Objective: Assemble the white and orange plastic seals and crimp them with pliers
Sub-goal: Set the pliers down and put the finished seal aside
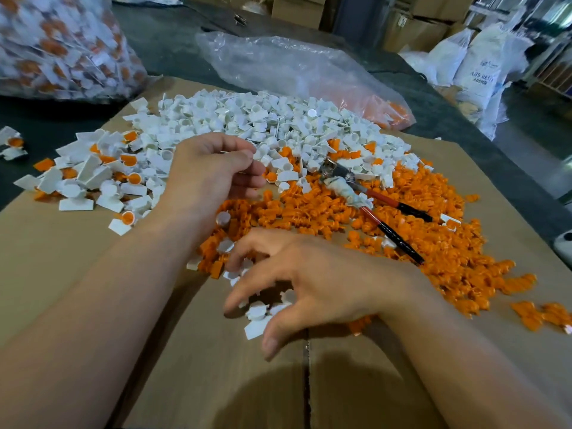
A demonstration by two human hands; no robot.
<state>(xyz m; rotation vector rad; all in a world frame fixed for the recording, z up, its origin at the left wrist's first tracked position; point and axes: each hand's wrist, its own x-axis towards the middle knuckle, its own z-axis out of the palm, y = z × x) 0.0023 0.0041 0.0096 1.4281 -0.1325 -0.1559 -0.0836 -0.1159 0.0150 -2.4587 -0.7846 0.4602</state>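
1. white pieces [263,122]: small cups with flat tags, heaped at the far middle of the cardboard sheet [77,274].
2. orange pieces [433,243]: small knobby plugs, spread from centre to the right edge, touching the white heap.
3. assembled seals [93,174]: white tag with an orange disc in the cup. Loose pile on the left, a few off the sheet at far left.
4. pliers [371,199]: lying on the orange pile right of centre, head toward the white heap. Red-and-black handles, one wrapped in whitish tape. Both hands are apart from them.
5. left hand [213,174]: over where the piles meet, fingers curled in, thumb against index tip. Cannot tell if it pinches anything.
6. right hand [309,283]: nearest the camera, fingers spread and arched over a few white pieces on the cardboard, gripping nothing.
7. clear bag [62,41], far left: full of white-and-orange seals.
8. second clear bag [294,66], behind the white heap: mostly collapsed, orange parts in its right end.
9. white sacks [476,66], far right: printed, contents not visible. cardboard boxes [297,7] at the back.
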